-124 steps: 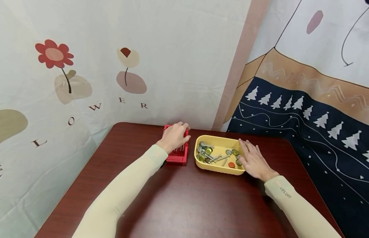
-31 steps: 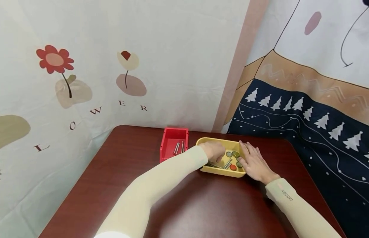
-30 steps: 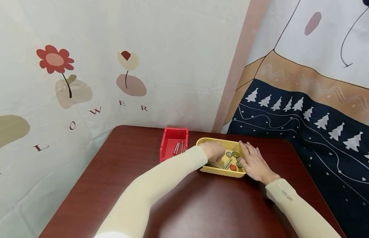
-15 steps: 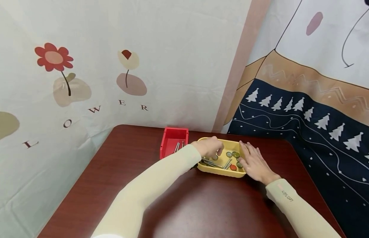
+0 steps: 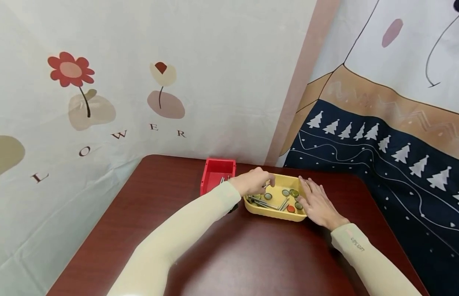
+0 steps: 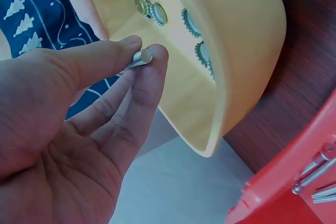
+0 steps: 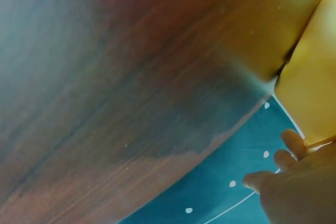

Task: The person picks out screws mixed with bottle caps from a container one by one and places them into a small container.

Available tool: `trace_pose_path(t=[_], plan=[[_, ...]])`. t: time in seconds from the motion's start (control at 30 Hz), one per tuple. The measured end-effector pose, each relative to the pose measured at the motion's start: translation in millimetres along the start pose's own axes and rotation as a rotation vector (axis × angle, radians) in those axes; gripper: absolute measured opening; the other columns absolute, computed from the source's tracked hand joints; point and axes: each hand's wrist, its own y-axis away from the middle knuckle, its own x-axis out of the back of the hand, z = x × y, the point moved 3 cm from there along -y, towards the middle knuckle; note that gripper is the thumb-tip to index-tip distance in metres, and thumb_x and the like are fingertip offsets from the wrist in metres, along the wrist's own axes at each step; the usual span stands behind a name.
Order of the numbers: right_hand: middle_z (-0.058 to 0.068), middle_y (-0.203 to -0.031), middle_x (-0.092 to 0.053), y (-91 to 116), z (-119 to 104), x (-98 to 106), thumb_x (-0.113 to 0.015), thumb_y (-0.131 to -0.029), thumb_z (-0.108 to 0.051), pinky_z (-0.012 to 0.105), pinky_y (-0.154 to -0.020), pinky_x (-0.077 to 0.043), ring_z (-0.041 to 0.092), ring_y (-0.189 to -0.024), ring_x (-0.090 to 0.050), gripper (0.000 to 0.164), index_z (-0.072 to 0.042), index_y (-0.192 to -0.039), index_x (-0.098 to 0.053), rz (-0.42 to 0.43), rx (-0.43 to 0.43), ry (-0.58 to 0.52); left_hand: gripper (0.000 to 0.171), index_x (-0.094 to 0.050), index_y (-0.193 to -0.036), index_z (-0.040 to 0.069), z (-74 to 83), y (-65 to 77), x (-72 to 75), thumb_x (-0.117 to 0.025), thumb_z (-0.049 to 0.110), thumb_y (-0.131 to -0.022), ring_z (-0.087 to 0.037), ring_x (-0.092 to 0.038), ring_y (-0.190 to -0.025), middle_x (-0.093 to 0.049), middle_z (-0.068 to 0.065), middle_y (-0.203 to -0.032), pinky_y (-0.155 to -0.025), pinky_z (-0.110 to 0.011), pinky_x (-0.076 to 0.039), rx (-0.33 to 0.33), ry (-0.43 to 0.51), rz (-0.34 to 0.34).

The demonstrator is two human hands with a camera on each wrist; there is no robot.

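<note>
My left hand [image 5: 253,181] is raised over the left part of a yellow tub [image 5: 275,213]. Between thumb and fingertips it pinches a silver nail [image 6: 143,56], seen nearly end-on in the left wrist view; most of its shaft is hidden. Inside the tub lie several bottle caps [image 5: 291,209], one of them orange, and several more nails [image 5: 283,204]. My right hand [image 5: 318,202] rests with fingers extended against the tub's right rim. To the left stands a red bin [image 5: 208,177] with several nails [image 6: 310,174] in it, partly covered by my left hand in the head view.
Both containers stand near the back of a dark red-brown table [image 5: 229,255]. Behind it hangs a pale printed cloth [image 5: 229,82], with a navy tree-patterned part [image 5: 362,148] on the right. The tub's wall and the red bin's wall are close together.
My left hand first was over the red bin, then reached down into the tub. It has since lifted and moved left, now pinching a nail. My right hand has stayed at the rim.
</note>
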Motion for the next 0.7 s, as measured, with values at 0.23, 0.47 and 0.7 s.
trace_pose_path(t=[0.23,0.47,0.7], plan=[[0.031,-0.186,-0.032,1.4,-0.2,-0.4,-0.051,-0.12,-0.03,0.083,-0.14,-0.016,0.055,-0.178,-0.021,0.077,-0.005,-0.186,-0.02,0.005,0.002,0.003,0.039,-0.075,-0.147,0.019,-7.7,13.8,6.0,-0.082,0.013,-0.11,-0.017,-0.069,-0.109,-0.077,-0.007,-0.12,-0.098,-0.031,-0.066,0.042,0.061,0.026],[0.032,-0.186,-0.032,3.0,0.4,0.5,-0.053,-0.121,-0.031,0.084,-0.139,-0.015,0.056,-0.177,-0.02,0.077,-0.005,-0.186,-0.02,-0.001,0.005,-0.007,0.051,-0.07,-0.159,0.021,-17.4,25.4,11.3,-0.081,0.011,-0.11,-0.018,-0.074,-0.117,-0.083,-0.008,-0.128,-0.104,-0.032,-0.067,0.02,0.092,0.066],[0.033,-0.185,-0.033,2.2,-2.6,-0.1,-0.055,-0.12,-0.03,0.085,-0.139,-0.016,0.057,-0.177,-0.022,0.077,-0.003,-0.185,-0.022,0.008,0.015,-0.008,0.052,-0.069,-0.161,0.015,-32.2,39.5,13.0,-0.079,0.008,-0.11,-0.023,-0.079,-0.121,-0.085,-0.011,-0.13,-0.098,-0.032,-0.069,0.067,0.169,0.093]])
